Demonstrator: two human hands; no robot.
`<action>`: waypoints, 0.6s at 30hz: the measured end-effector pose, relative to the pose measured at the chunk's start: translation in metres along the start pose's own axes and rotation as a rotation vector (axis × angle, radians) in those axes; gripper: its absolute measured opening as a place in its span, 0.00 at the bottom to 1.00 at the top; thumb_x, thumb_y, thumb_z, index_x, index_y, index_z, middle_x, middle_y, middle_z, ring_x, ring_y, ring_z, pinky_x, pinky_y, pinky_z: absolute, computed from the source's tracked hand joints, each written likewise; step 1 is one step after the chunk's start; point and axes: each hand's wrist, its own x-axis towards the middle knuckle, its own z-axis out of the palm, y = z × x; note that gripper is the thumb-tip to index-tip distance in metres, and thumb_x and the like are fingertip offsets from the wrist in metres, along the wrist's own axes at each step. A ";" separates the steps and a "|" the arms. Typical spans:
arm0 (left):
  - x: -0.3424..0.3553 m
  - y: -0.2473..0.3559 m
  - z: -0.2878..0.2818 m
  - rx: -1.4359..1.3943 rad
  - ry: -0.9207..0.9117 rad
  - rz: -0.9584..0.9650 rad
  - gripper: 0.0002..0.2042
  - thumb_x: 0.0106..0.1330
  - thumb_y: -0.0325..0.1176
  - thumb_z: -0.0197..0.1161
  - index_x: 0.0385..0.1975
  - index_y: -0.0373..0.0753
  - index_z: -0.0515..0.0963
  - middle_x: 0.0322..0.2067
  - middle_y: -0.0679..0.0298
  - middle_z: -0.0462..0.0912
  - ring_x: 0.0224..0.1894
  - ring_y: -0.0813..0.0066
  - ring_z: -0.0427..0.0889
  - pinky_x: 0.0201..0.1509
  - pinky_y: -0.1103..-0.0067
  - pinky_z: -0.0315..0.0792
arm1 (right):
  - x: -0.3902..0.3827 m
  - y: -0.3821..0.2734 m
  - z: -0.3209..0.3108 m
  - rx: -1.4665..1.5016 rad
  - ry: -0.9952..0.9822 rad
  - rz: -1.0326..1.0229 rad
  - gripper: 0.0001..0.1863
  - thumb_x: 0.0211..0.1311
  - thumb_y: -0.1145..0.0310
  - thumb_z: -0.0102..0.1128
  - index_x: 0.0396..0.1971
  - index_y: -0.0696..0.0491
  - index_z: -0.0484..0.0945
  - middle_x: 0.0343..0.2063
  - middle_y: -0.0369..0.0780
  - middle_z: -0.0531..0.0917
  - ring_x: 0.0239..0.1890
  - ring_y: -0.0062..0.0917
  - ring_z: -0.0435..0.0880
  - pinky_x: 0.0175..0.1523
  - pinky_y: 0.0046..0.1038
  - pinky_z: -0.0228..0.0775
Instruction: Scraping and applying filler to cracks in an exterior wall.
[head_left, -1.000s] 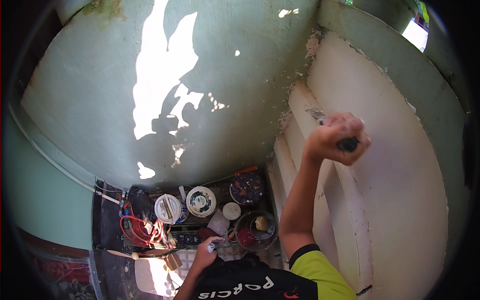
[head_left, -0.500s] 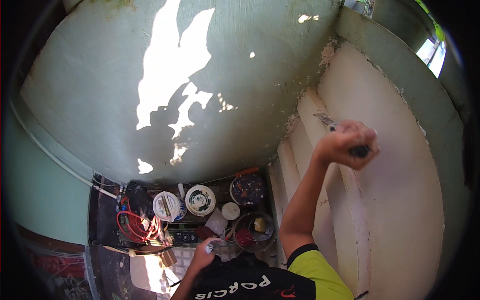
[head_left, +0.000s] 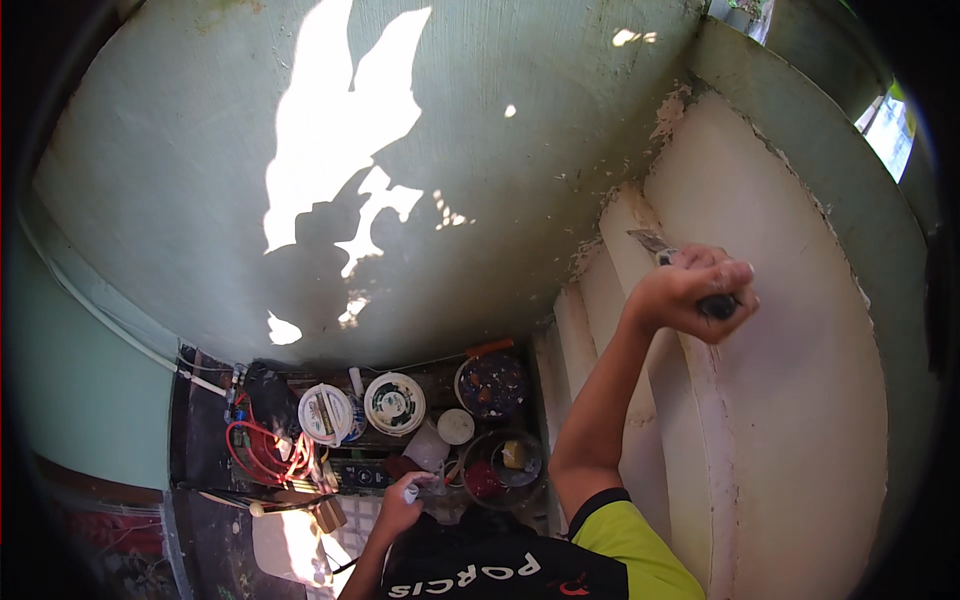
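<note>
Right hand (head_left: 697, 285) gripping scraper (head_left: 717, 306), right of frame; blade (head_left: 649, 240) over pale ledge (head_left: 624, 214). Scraping apparently in hand; next stroke likely calls for low, steady angle. Left hand (head_left: 402, 511), lower centre: curled, contents unclear.

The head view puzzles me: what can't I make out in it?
All in the head view:
- The handle of the flat-bladed tool: mostly hidden by the fingers of the right hand; only its dark end shows.
- The small pale thing in the left hand: too small, and partly covered by fingers.
- Whatever is under the round white lid: the lid hides it.
- The scene beyond the bright gap, upper right: too small and glaring.
</note>
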 end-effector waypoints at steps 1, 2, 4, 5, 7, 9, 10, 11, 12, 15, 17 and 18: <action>0.000 0.002 0.000 0.000 0.002 -0.002 0.27 0.41 0.10 0.49 0.47 0.32 0.75 0.46 0.56 0.83 0.54 0.67 0.80 0.62 0.75 0.68 | 0.001 -0.002 -0.001 0.000 -0.001 0.003 0.18 0.70 0.66 0.50 0.20 0.53 0.58 0.07 0.33 0.66 0.08 0.15 0.61 0.13 0.18 0.56; -0.003 0.006 -0.001 -0.003 0.005 -0.002 0.27 0.41 0.10 0.49 0.47 0.32 0.75 0.46 0.56 0.83 0.54 0.67 0.80 0.62 0.75 0.68 | 0.005 -0.006 -0.003 0.068 0.065 0.057 0.18 0.69 0.67 0.50 0.20 0.54 0.58 0.08 0.33 0.65 0.08 0.16 0.62 0.12 0.18 0.56; 0.000 0.007 0.002 -0.009 0.004 0.003 0.27 0.41 0.11 0.49 0.46 0.32 0.75 0.46 0.56 0.83 0.53 0.67 0.80 0.61 0.75 0.68 | -0.007 0.010 0.005 0.065 0.059 0.045 0.17 0.69 0.69 0.50 0.20 0.54 0.58 0.09 0.33 0.65 0.08 0.16 0.64 0.11 0.18 0.57; 0.001 0.006 0.004 -0.006 0.011 0.005 0.26 0.42 0.11 0.49 0.46 0.33 0.76 0.45 0.56 0.83 0.52 0.67 0.80 0.60 0.76 0.69 | -0.014 0.025 0.004 0.044 -0.003 0.035 0.17 0.69 0.70 0.51 0.20 0.54 0.58 0.09 0.32 0.63 0.09 0.16 0.64 0.10 0.17 0.57; 0.004 0.004 0.002 0.002 0.034 0.005 0.26 0.43 0.12 0.49 0.46 0.34 0.77 0.44 0.57 0.83 0.51 0.67 0.81 0.60 0.76 0.69 | -0.005 0.009 0.006 0.094 0.015 0.101 0.17 0.69 0.71 0.51 0.21 0.53 0.57 0.09 0.33 0.63 0.08 0.16 0.63 0.10 0.17 0.56; 0.002 0.003 0.002 -0.020 0.028 0.007 0.26 0.43 0.12 0.49 0.46 0.33 0.77 0.44 0.57 0.83 0.52 0.67 0.81 0.60 0.76 0.69 | -0.011 0.019 0.005 0.116 0.019 0.087 0.17 0.69 0.71 0.51 0.21 0.53 0.57 0.08 0.33 0.63 0.08 0.15 0.63 0.10 0.18 0.56; 0.004 0.003 0.002 -0.020 0.029 0.007 0.26 0.43 0.12 0.49 0.46 0.33 0.77 0.44 0.57 0.83 0.52 0.67 0.81 0.60 0.76 0.69 | -0.013 0.022 0.005 0.135 0.023 0.069 0.17 0.69 0.71 0.51 0.21 0.53 0.56 0.08 0.32 0.62 0.08 0.15 0.62 0.10 0.18 0.56; 0.006 0.003 0.001 -0.021 0.028 0.000 0.26 0.43 0.12 0.49 0.46 0.33 0.77 0.45 0.57 0.83 0.52 0.67 0.81 0.60 0.76 0.69 | -0.013 0.024 0.005 0.136 0.023 0.070 0.17 0.69 0.71 0.51 0.21 0.53 0.56 0.08 0.32 0.62 0.08 0.15 0.62 0.10 0.18 0.56; 0.006 0.003 0.001 -0.021 0.030 -0.012 0.26 0.43 0.12 0.49 0.46 0.33 0.77 0.45 0.57 0.83 0.52 0.67 0.80 0.60 0.76 0.68 | -0.010 0.018 0.007 0.129 0.025 0.087 0.17 0.69 0.71 0.50 0.21 0.53 0.56 0.08 0.32 0.62 0.08 0.15 0.62 0.10 0.18 0.56; 0.002 0.007 0.002 -0.041 0.034 -0.028 0.25 0.43 0.12 0.49 0.46 0.33 0.77 0.45 0.57 0.83 0.52 0.68 0.80 0.60 0.76 0.68 | -0.006 0.020 0.008 0.109 0.060 0.032 0.18 0.70 0.70 0.50 0.21 0.53 0.55 0.08 0.33 0.62 0.08 0.14 0.61 0.10 0.17 0.56; 0.007 0.002 0.002 -0.039 0.042 -0.019 0.25 0.43 0.12 0.49 0.45 0.33 0.77 0.45 0.57 0.83 0.52 0.68 0.80 0.60 0.76 0.68 | -0.013 0.026 0.014 0.058 0.039 0.034 0.18 0.70 0.69 0.49 0.22 0.53 0.55 0.08 0.33 0.63 0.08 0.14 0.61 0.10 0.17 0.55; 0.005 0.000 0.001 -0.030 0.052 -0.023 0.25 0.43 0.11 0.49 0.45 0.33 0.77 0.45 0.57 0.83 0.52 0.68 0.81 0.60 0.76 0.68 | -0.012 0.025 0.016 0.034 0.009 0.091 0.17 0.70 0.68 0.50 0.22 0.54 0.56 0.08 0.33 0.64 0.08 0.15 0.61 0.11 0.16 0.55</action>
